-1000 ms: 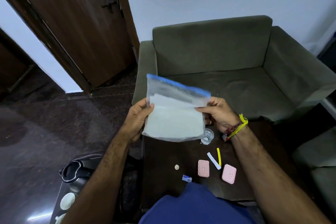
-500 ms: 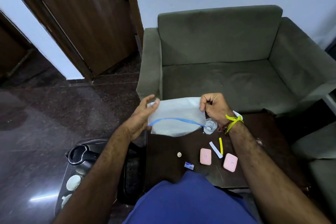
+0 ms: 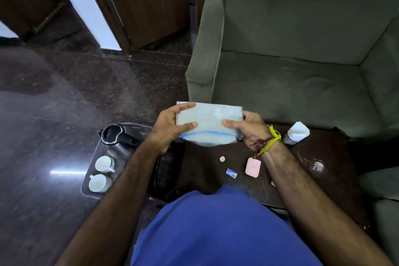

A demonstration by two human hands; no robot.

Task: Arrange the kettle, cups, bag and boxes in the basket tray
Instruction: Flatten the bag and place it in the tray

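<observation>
Both hands grip one zip bag by its short ends: my left hand closes over the left end with the thumb on top and fingers curled behind, and my right hand pinches the right end the same way. I hold the bag in the air above the far edge of the dark wooden table, with its blue zip strip running along the edge nearest me. It is translucent, pale and looks folded flat, with something white inside that I cannot make out.

Left of the table, on the floor, sits the basket tray. In it I count one black kettle at the far end and two white cups, one behind the other, nearer me. My left forearm crosses over the tray's right side and hides that part.

On the table I count one pink box just beside my right wrist, a small blue-and-white packet to its left, and a small round white piece beyond that. A white paper-covered object stands at the table's far right. Behind the table is a green sofa.
</observation>
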